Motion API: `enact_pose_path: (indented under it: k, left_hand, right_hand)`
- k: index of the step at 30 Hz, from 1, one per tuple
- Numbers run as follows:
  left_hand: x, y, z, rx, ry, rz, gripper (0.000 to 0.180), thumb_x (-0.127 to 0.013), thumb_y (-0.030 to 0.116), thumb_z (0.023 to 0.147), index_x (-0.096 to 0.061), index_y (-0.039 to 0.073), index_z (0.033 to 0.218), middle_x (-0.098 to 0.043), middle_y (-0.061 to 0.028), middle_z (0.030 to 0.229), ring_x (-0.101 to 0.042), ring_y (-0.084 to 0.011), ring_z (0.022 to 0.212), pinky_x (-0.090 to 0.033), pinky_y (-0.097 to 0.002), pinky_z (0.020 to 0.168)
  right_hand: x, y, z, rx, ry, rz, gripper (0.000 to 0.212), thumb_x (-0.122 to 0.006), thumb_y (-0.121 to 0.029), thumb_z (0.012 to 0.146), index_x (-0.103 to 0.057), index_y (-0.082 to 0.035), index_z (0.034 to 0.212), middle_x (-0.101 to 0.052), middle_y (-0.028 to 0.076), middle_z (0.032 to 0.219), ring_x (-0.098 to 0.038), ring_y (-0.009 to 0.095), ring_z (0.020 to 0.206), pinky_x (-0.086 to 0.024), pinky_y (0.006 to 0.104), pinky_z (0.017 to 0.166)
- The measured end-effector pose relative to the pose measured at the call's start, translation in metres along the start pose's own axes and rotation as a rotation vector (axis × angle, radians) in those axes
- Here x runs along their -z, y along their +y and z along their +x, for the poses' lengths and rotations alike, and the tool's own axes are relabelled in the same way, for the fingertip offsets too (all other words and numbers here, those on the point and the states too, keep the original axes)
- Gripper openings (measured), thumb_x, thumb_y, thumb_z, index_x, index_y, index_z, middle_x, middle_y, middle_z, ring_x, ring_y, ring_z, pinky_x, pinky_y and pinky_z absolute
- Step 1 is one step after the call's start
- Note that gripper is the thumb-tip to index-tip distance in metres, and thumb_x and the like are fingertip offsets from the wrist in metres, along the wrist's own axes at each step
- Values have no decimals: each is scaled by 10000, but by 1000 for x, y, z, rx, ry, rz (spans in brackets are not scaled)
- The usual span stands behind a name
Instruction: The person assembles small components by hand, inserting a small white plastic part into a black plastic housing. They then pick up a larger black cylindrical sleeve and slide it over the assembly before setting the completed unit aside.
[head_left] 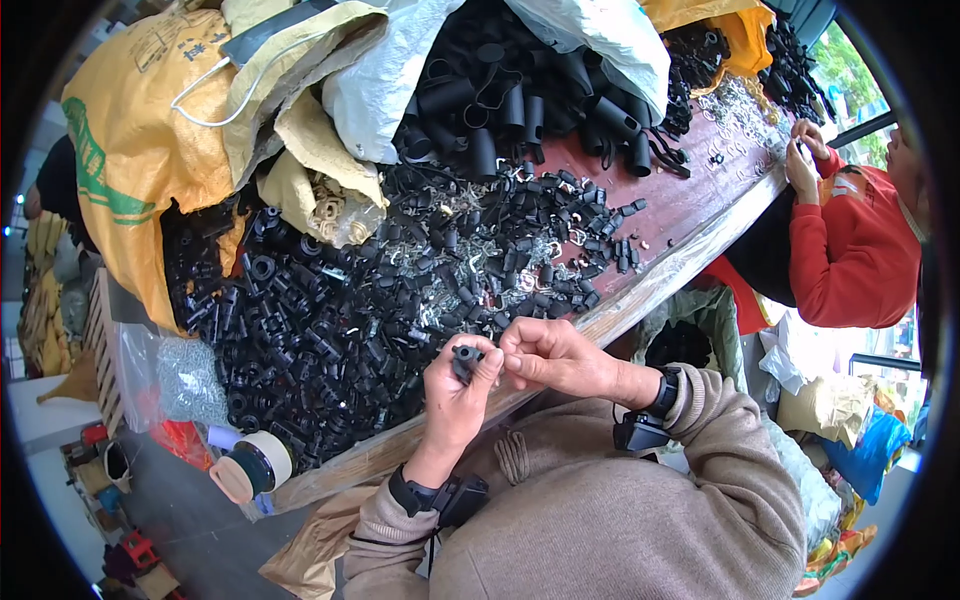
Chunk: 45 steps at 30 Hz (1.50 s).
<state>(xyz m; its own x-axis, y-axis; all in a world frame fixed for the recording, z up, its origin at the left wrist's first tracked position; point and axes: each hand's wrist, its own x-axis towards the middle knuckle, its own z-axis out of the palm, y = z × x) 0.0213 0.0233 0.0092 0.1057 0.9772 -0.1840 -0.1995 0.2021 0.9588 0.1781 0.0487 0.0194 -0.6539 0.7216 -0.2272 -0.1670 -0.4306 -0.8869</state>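
Just over the table's near edge, my left hand (447,408) is closed round a small black plastic fitting (465,358), whose round end points up. My right hand (562,362) is beside it, thumb and fingers pinched together close to my left thumb. Whatever those fingertips hold is too small or hidden to make out. Beyond both hands spreads a heap of black plastic fittings (310,345). Farther right in the heap lie short black cylinders (590,215) mixed with small metal clips (525,280).
A white sack of black tubes (615,118) lies at the back, beside a large yellow sack (140,120). The table has a raised wooden edge (660,283). A tape roll (267,455) sits at the left corner. Another person in red (860,250) works at the right.
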Motion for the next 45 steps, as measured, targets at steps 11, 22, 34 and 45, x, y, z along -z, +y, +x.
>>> enact_pose_path:
  k: [11, 22, 34, 45]
  left_hand:
    - [7, 4, 8, 423, -168, -688, 301, -481, 199, 865, -427, 20, 1101, -501, -30, 901, -485, -77, 713, -396, -220, 537]
    - [5, -3, -2, 410, -108, -401, 391, -471, 227, 873, -412, -28, 1165, -544, -50, 941, -533, -91, 768, -439, -202, 627]
    - [0, -3, -14, 443, -232, -374, 384, -428, 183, 891, -378, -47, 1195, -523, -65, 998, -525, -106, 848, -458, -248, 745]
    - [24, -1, -2, 431, -222, -607, 285, -464, 151, 870, -469, -15, 1102, -550, -93, 1003, -552, -148, 858, -456, -262, 767]
  right_hand:
    - [8, -14, 4, 144, 89, -505, 87, -514, -92, 823, -481, -18, 792, -544, 35, 677, -576, 110, 685, -457, 269, 633]
    - [10, -10, 7, 630, 109, -1159, 144, -633, -51, 645, -537, -40, 752, -492, 60, 606, -508, 237, 527, -408, 322, 490]
    - [9, -16, -1, 458, -27, -1174, 143, -645, -66, 602, -526, -46, 679, -498, 66, 595, -518, 247, 531, -407, 332, 484]
    - [24, -34, 38, 345, -1, -843, 90, -614, -59, 672, -537, -40, 716, -509, 95, 651, -532, 265, 604, -416, 315, 520]
